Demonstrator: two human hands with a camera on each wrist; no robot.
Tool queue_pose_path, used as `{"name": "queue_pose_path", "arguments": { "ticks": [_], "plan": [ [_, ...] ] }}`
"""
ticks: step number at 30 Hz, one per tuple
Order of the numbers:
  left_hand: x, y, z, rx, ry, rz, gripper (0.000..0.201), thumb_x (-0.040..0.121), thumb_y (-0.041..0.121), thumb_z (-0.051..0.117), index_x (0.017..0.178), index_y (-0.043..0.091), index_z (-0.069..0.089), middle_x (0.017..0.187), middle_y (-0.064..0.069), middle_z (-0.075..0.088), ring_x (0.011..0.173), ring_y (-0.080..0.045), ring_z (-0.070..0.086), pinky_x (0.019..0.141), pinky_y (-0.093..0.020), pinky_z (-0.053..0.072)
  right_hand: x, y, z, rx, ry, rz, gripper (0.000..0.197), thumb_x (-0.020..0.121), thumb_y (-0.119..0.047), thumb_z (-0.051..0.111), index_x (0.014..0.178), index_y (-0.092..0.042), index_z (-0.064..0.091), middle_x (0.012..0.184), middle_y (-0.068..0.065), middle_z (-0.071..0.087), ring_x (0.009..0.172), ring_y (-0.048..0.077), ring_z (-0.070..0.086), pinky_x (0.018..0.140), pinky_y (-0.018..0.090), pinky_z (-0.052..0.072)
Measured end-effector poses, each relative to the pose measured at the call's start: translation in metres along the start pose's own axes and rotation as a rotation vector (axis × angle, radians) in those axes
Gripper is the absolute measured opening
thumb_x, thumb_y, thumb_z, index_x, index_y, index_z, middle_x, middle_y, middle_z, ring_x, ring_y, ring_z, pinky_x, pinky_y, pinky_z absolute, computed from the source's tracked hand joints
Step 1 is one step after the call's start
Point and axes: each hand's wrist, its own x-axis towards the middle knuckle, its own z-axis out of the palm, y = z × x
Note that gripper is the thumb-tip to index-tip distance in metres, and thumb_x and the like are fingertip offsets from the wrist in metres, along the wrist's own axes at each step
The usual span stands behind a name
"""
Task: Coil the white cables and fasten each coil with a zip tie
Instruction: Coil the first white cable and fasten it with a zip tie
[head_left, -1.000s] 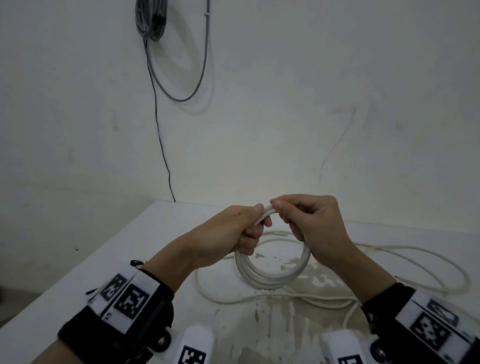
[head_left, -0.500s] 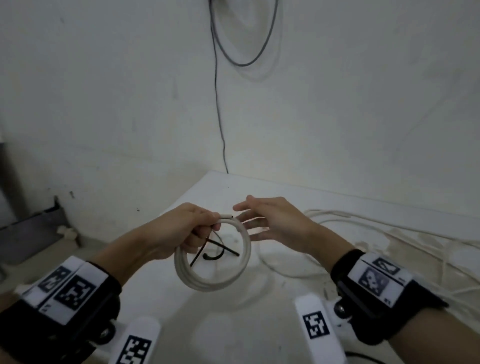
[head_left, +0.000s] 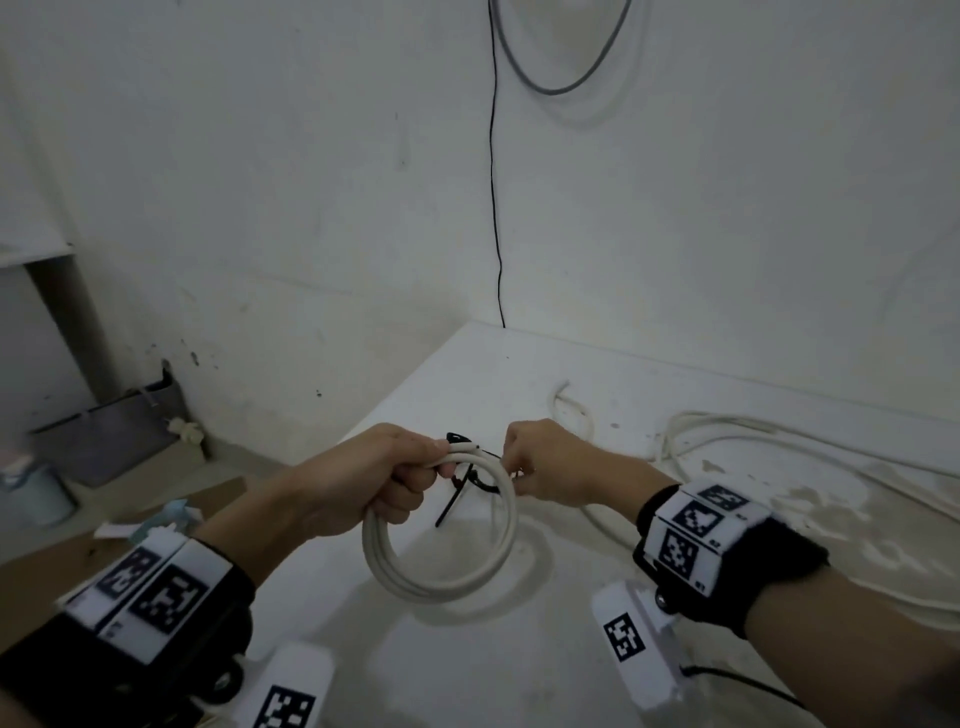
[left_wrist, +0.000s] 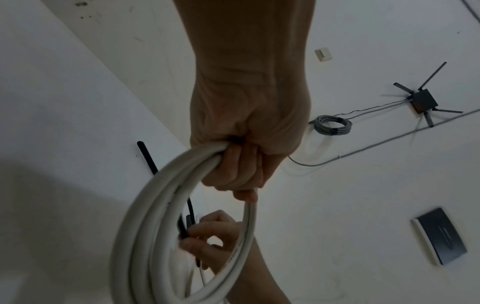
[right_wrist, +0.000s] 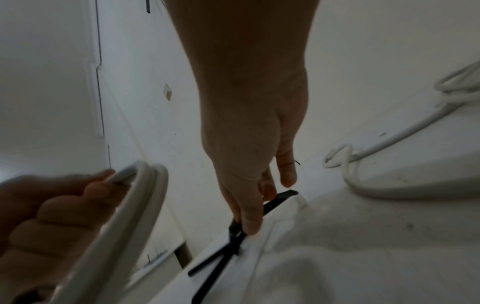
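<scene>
White cable coil (head_left: 441, 540) was gripped in the curled left hand (head_left: 374, 478); black zip ties (right_wrist: 233, 232) were pinched by the right hand (head_left: 550, 467) over the table (head_left: 675, 384).

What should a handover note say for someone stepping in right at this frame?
Left hand: grips the top of the white cable coil, held up above the table.
Right hand: pinches a black zip tie at the coil's right side; other black ties lie on the table under it.
Done: this cable is wound into a few loops.
Not done: the tie does not look closed around the coil yet; whether it is threaded at all cannot be told.
Left: fasten this coil, then coil and tie the loose white cable lying on the table to the right.
</scene>
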Motion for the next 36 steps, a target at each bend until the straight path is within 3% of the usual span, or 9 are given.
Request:
{"name": "queue_pose_path", "arguments": {
  "ticks": [4, 7, 12, 20, 26, 28, 30, 33, 36],
  "plan": [
    [0.010, -0.001, 0.007, -0.046, -0.001, 0.030, 0.031, 0.099, 0.016, 0.033, 0.075, 0.007, 0.050, 0.049, 0.010, 0.020, 0.038, -0.003, 0.015, 0.037, -0.014, 0.015, -0.018, 0.009, -0.027, 0.419, 0.272, 0.033, 0.010, 0.083, -0.013, 0.069, 0.092, -0.012, 0.073, 0.088, -0.001, 0.065, 0.071, 0.008, 0.060, 0.064, 0.018, 0.048],
    [0.022, 0.002, 0.024, -0.088, -0.016, 0.066, 0.029, 0.099, 0.017, 0.034, 0.077, 0.007, 0.050, 0.049, 0.010, 0.021, 0.038, -0.003, 0.017, 0.037, -0.014, 0.017, -0.040, 0.020, -0.047, 0.732, 0.418, 0.081, 0.009, 0.086, -0.004, 0.063, 0.089, -0.007, 0.071, 0.093, 0.015, 0.071, 0.078, 0.013, 0.065, 0.074, 0.022, 0.055],
    [0.049, 0.012, 0.066, -0.138, -0.020, 0.110, 0.029, 0.100, 0.019, 0.034, 0.078, 0.007, 0.048, 0.047, 0.010, 0.024, 0.037, -0.003, 0.018, 0.038, -0.015, 0.018, -0.087, 0.043, -0.067, 0.988, 0.615, 0.113, 0.015, 0.090, 0.002, 0.056, 0.088, -0.006, 0.068, 0.090, 0.011, 0.073, 0.083, 0.020, 0.069, 0.077, 0.023, 0.056],
    [0.084, 0.040, 0.143, -0.269, 0.030, 0.298, 0.029, 0.101, 0.020, 0.034, 0.078, 0.008, 0.047, 0.046, 0.010, 0.027, 0.037, -0.003, 0.022, 0.038, -0.015, 0.022, -0.179, 0.050, -0.081, 1.066, 0.758, 0.014, 0.016, 0.079, -0.009, 0.060, 0.089, -0.001, 0.069, 0.093, 0.014, 0.074, 0.091, 0.026, 0.069, 0.084, 0.026, 0.054],
    [0.097, 0.052, 0.190, -0.361, 0.136, 0.432, 0.030, 0.101, 0.019, 0.033, 0.078, 0.008, 0.049, 0.045, 0.011, 0.029, 0.039, -0.005, 0.024, 0.039, -0.015, 0.028, -0.217, 0.062, -0.082, 1.020, 0.887, 0.051, 0.014, 0.089, 0.003, 0.052, 0.090, -0.001, 0.066, 0.082, 0.011, 0.074, 0.079, 0.022, 0.069, 0.074, 0.024, 0.054],
    [0.098, 0.053, 0.195, -0.268, 0.158, 0.457, 0.031, 0.101, 0.019, 0.034, 0.077, 0.008, 0.050, 0.045, 0.010, 0.031, 0.039, -0.004, 0.026, 0.040, -0.015, 0.028, -0.224, 0.065, -0.085, 0.902, 0.962, 0.097, 0.019, 0.091, 0.003, 0.051, 0.093, -0.007, 0.067, 0.071, 0.005, 0.071, 0.065, 0.014, 0.062, 0.062, 0.021, 0.051],
    [0.097, 0.053, 0.199, 0.009, 0.146, 0.497, 0.031, 0.100, 0.021, 0.035, 0.076, 0.010, 0.052, 0.050, 0.008, 0.036, 0.040, -0.004, 0.030, 0.043, -0.017, 0.030, -0.228, 0.065, -0.091, 0.757, 0.982, 0.140, 0.024, 0.091, 0.003, 0.052, 0.094, -0.014, 0.069, 0.063, 0.001, 0.068, 0.055, 0.009, 0.054, 0.055, 0.020, 0.047],
    [0.092, 0.050, 0.207, 0.572, 0.136, 0.641, 0.031, 0.099, 0.027, 0.035, 0.074, 0.019, 0.051, 0.059, 0.008, 0.046, 0.050, -0.005, 0.039, 0.049, -0.016, 0.032, -0.227, 0.062, -0.096, 0.680, 0.879, 0.182, 0.021, 0.090, 0.000, 0.055, 0.101, -0.013, 0.067, 0.060, -0.002, 0.068, 0.051, 0.006, 0.053, 0.053, 0.019, 0.045],
    [0.089, 0.049, 0.215, 0.836, 0.065, 0.701, 0.029, 0.099, 0.029, 0.035, 0.070, 0.030, 0.040, 0.063, 0.004, 0.050, 0.054, -0.010, 0.041, 0.052, -0.023, 0.031, -0.221, 0.058, -0.094, 0.677, 0.761, 0.217, 0.014, 0.090, -0.001, 0.057, 0.099, -0.008, 0.064, 0.061, 0.001, 0.068, 0.052, 0.007, 0.054, 0.054, 0.020, 0.045]
  ]
}}
